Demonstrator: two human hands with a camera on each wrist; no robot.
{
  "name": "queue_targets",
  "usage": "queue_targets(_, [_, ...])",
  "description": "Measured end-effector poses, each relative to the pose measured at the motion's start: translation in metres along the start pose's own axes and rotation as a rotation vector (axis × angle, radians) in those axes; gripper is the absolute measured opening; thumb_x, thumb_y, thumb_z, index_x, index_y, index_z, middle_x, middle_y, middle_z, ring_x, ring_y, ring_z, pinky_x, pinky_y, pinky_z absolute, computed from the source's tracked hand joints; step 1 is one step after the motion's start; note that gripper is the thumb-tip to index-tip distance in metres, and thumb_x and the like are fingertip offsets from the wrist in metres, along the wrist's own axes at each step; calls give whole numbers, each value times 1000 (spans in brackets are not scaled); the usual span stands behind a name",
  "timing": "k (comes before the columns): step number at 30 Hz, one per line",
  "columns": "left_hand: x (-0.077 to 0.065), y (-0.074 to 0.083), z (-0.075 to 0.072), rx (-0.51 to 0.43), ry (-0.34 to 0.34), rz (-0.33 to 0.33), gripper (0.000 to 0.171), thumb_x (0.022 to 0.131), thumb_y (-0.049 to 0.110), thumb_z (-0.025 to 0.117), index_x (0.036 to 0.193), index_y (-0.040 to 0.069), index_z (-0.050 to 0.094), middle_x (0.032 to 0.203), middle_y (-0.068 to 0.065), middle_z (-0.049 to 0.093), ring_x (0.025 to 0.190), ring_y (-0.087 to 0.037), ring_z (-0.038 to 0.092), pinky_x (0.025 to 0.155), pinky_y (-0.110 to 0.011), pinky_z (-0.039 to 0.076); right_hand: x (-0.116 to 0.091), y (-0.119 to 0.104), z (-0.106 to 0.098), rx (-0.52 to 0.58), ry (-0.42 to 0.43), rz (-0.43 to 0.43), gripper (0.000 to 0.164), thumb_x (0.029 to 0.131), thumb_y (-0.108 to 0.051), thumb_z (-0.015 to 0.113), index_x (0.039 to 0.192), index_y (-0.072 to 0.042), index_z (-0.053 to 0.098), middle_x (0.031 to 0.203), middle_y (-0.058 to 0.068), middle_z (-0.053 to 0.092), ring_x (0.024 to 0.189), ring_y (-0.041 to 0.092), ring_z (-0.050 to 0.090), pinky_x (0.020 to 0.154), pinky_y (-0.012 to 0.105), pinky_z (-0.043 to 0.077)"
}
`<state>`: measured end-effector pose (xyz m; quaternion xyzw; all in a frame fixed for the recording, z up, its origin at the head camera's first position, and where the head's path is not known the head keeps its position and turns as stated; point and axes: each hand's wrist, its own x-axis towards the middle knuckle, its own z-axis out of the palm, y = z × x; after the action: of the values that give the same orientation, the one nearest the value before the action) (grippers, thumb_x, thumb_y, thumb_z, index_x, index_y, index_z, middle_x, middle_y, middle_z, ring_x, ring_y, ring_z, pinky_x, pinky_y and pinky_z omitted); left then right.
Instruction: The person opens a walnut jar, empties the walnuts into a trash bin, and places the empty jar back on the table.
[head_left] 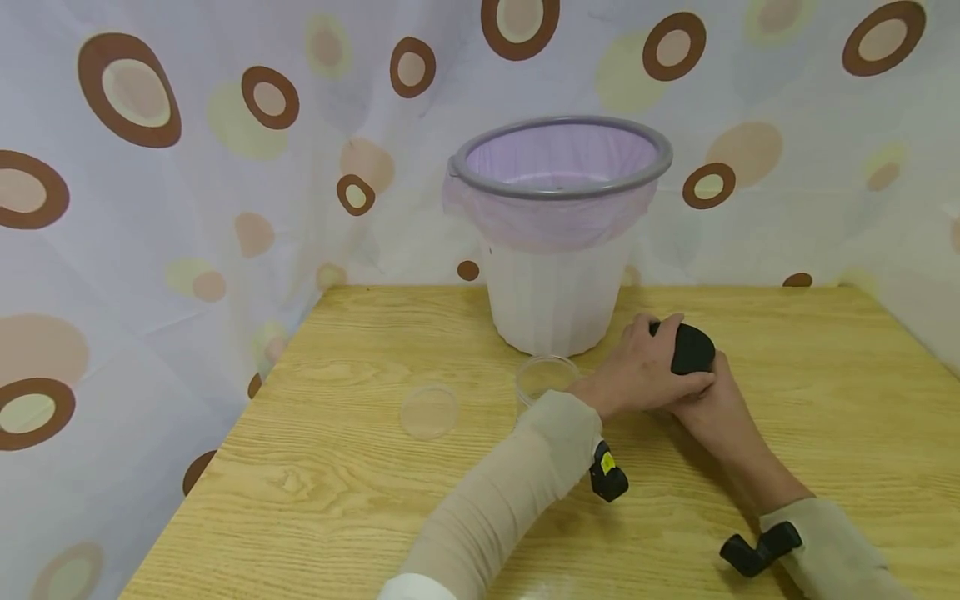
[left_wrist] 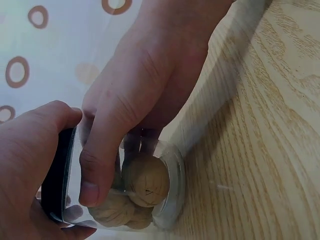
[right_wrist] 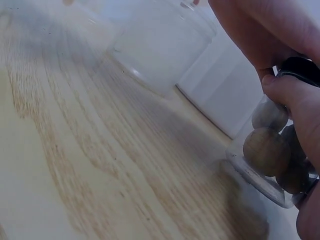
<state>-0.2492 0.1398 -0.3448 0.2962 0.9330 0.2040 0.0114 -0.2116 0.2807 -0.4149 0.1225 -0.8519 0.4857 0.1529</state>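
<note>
My right hand (head_left: 720, 417) grips a clear jar (right_wrist: 239, 156) around its side, thumb along the wall. Inside the jar are several brownish round balls (left_wrist: 149, 180). My left hand (head_left: 641, 367) holds the jar's black lid (head_left: 692, 348) from above, fingers curled over its edge. The lid sits on the jar's top in the left wrist view. From the head, the two hands hide most of the jar. Close to the left wrist stands a clear round container (head_left: 545, 377), partly behind the sleeve.
A white bin (head_left: 555, 292) with a grey rim and pinkish liner stands at the back of the wooden table (head_left: 322, 467). A clear flat disc (head_left: 429, 411) lies left of the clear container. A patterned curtain (head_left: 217, 167) hangs behind.
</note>
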Motion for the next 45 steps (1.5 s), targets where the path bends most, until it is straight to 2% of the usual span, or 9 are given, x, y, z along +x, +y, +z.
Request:
queue_targets(7, [-4, -2, -11, -24, 7, 55, 81, 90, 64, 55, 157, 29, 23, 149, -3, 34, 129, -12, 39, 97, -18, 43, -4, -16, -9, -37, -41, 21, 75, 96, -14, 64, 150, 3, 15, 140, 28, 36, 102, -16, 43, 78, 2, 41])
queue_targets(13, [-11, -3, -26, 17, 30, 167, 74, 93, 59, 55, 155, 26, 29, 150, -4, 35, 133, -14, 38, 102, -20, 40, -2, -33, -14, -98, -80, -16, 78, 94, -16, 67, 152, -2, 18, 138, 23, 40, 100, -14, 46, 76, 7, 44])
queue_targets(16, [-16, -6, -32, 41, 39, 214, 72, 94, 57, 55, 155, 26, 31, 151, -6, 36, 136, -15, 37, 104, -21, 40, 2, -41, -15, -88, -111, -76, 67, 93, -12, 68, 148, -3, 31, 130, 18, 50, 96, -7, 53, 74, 14, 50])
queue_targets(19, [-20, -8, -39, 64, 58, 256, 70, 94, 56, 56, 154, 25, 33, 150, -8, 38, 137, -17, 39, 103, -22, 43, 3, -48, -17, -114, -128, -115, 65, 92, -13, 70, 146, -4, 35, 129, 14, 51, 100, 4, 57, 75, 18, 51])
queue_targets(25, [-26, -11, -52, 104, 138, 335, 70, 92, 55, 62, 150, 22, 40, 142, -8, 46, 128, -18, 46, 100, -23, 44, 3, -65, -21, -209, -120, -94, 83, 90, -24, 74, 152, -1, 25, 144, 23, 40, 120, 36, 51, 83, 24, 47])
queue_targets(29, [-32, -15, -59, 103, 152, 390, 71, 90, 54, 65, 149, 21, 41, 142, -7, 46, 129, -18, 45, 103, -24, 41, 5, -72, -21, -214, -113, -140, 74, 86, -21, 78, 146, -5, 38, 135, 14, 49, 110, 20, 55, 79, 15, 45])
queue_targets(34, [-40, -24, -64, 89, 179, 425, 73, 89, 52, 67, 149, 19, 42, 142, -6, 48, 129, -18, 45, 107, -24, 37, 8, -80, -19, -210, -107, -174, 68, 81, -15, 81, 140, -11, 46, 125, 5, 55, 91, -1, 58, 72, 17, 51])
queue_targets(41, [-55, -35, -66, -1, 197, 378, 71, 91, 52, 65, 149, 21, 39, 144, -5, 43, 128, -19, 42, 102, -22, 41, 7, -93, -13, -286, -95, -263, 79, 77, -11, 83, 144, -1, 41, 126, 14, 55, 92, 10, 64, 74, 9, 48])
queue_targets(45, [-64, -43, -65, -65, 216, 354, 72, 89, 51, 67, 149, 24, 37, 143, -4, 41, 128, -17, 40, 100, -23, 43, 9, -100, -8, -354, -76, -349, 82, 72, -8, 85, 142, 2, 43, 115, 12, 59, 81, 11, 57, 67, 16, 49])
